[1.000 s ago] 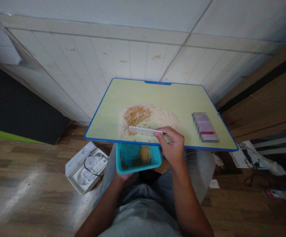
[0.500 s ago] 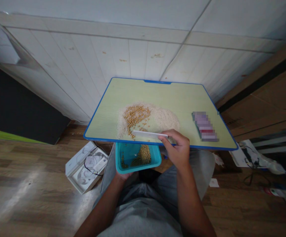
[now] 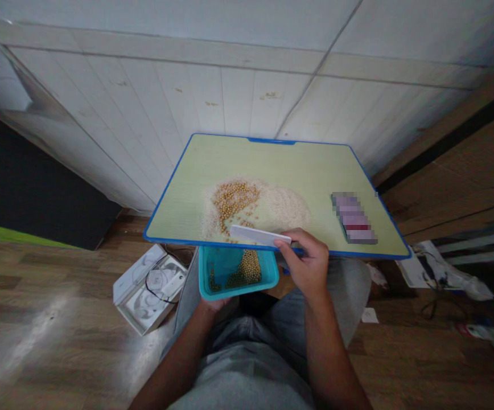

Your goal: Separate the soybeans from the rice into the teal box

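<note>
My right hand (image 3: 309,259) pinches one end of a flat white strip (image 3: 258,234) and holds it over the front edge of a pale green table (image 3: 315,165) with a blue rim. Beyond the strip lies a heap of round tan beans (image 3: 235,199), ringed by white rice-like grains (image 3: 287,206). Below the table edge, above my lap, is a teal plastic basket (image 3: 204,273) with more beans (image 3: 249,269) heaped toward its right side. From beneath, my left hand (image 3: 215,303) supports this basket; most of its fingers are hidden.
A pixelated flat object (image 3: 355,218) lies at the table's right. On the wooden floor to the left sits an open white box (image 3: 148,290) with a cable. A panelled wall (image 3: 238,102) stands behind the table, and cardboard (image 3: 464,171) is at the right.
The white strip has tilted, showing more of its broad face, and its held end has dropped slightly toward the table's front edge. My left hand and the basket stay nearly still.
</note>
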The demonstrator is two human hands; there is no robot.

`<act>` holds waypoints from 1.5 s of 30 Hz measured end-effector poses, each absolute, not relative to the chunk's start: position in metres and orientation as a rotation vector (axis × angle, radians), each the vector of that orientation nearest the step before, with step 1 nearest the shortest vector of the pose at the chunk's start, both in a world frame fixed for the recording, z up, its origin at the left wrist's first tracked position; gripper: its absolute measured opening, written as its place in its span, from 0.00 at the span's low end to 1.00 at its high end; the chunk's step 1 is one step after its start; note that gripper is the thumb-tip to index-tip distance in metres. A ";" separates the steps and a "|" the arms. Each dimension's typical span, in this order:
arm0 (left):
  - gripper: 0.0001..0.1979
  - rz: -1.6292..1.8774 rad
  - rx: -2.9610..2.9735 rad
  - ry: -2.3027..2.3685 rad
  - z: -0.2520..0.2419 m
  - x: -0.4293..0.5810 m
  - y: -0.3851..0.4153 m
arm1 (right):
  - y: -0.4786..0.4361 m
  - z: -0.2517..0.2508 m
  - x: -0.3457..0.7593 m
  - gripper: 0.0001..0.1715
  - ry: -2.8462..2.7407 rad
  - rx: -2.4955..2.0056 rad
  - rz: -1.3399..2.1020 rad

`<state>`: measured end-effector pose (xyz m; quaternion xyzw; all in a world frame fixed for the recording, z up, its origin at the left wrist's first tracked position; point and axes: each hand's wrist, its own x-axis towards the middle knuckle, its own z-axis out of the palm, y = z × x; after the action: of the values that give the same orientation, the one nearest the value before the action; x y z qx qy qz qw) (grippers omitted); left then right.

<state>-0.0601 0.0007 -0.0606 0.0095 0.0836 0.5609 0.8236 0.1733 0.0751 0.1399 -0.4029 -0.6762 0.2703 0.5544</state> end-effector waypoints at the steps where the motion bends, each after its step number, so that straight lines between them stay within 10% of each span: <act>1: 0.36 1.205 0.014 0.185 -0.059 -0.060 0.001 | 0.075 0.139 0.172 0.09 -1.601 -0.945 0.643; 45: 0.41 1.222 0.184 0.103 -0.061 -0.067 -0.011 | 0.069 0.114 0.170 0.09 -1.332 -1.168 0.504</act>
<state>-0.0667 -0.0106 -0.0613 0.0864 0.0480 0.5725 0.8139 0.1704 0.0693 0.1135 -0.5048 -0.5759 0.2180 0.6050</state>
